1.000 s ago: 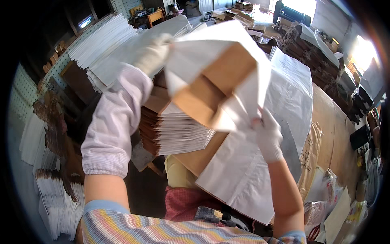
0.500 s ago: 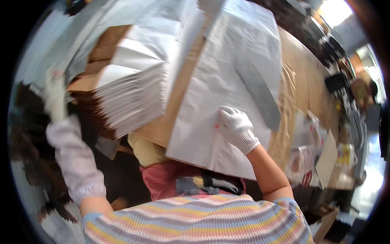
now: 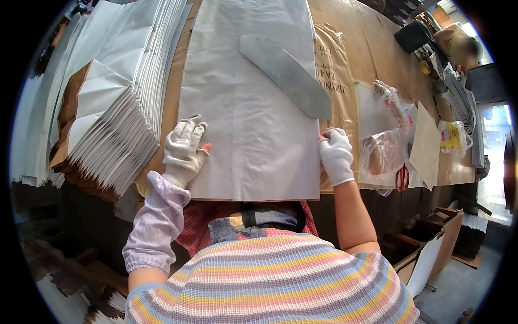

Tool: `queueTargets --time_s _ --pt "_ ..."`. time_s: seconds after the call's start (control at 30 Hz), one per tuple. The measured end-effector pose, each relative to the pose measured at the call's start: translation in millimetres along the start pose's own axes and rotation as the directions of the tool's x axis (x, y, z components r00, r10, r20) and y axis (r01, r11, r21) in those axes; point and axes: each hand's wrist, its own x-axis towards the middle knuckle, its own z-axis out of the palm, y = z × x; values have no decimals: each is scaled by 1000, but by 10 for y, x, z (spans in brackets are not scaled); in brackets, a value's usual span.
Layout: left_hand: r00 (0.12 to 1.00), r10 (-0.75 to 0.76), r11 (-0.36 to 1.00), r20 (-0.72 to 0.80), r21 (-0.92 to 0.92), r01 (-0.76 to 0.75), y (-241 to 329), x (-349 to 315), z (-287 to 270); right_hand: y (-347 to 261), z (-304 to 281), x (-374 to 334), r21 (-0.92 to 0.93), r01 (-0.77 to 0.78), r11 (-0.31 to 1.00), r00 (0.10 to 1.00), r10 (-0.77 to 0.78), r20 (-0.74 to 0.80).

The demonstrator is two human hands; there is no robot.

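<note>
A long white paper sack or sheet (image 3: pixel 270 156) lies flat before me, with a thin brown edge along its near side. My left hand (image 3: pixel 184 148), in a pale knit glove with some bare fingertips and a light oversleeve, rests on its left edge, fingers stretched out. At the right edge is my right hand (image 3: pixel 337 156), in a white glove, its fingers curled in. Whether they pinch the paper is hidden. A flat grey plate with angled ends (image 3: pixel 286 75) lies slantwise on the upper right of the white paper, apart from both hands.
To the left is a thick stack of white paper sacks (image 3: pixel 116 121) with brown inner layers. At right lie a printed brown sack (image 3: pixel 337 81), clear plastic bags (image 3: pixel 383 151), red-handled scissors (image 3: pixel 402 178) and a card (image 3: pixel 425 146). Another person (image 3: pixel 461 51) is at the far right.
My left hand has come from beyond the stack onto the white paper's left edge. My right hand has gone from the paper's middle to its right edge. The view has turned.
</note>
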Motion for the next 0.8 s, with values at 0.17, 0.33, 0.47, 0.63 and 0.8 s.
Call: queueTargets --time_s 0.17,0.33,0.47,0.63,0.8 --pt "999 -31 984 -31 -174 25 -149 -41 29 239 47 -49 -63 663 746 712 -654 -253" --pt "991 90 988 103 -131 -77 -383 4 -227 216 17 -75 -368 828 424 429 -900 -71" --pt "946 265 923 187 236 -305 -563 -108 -508 356 -19 95 -228 875 427 429 -902 -46" --pt "851 -260 680 457 -540 497 -60 50 -569 382 -49 115 -202 828 523 540 -841 37" --pt "762 -401 712 509 -350 609 -333 37 -516 -71 -363 156 57 381 923 886 -382 262"
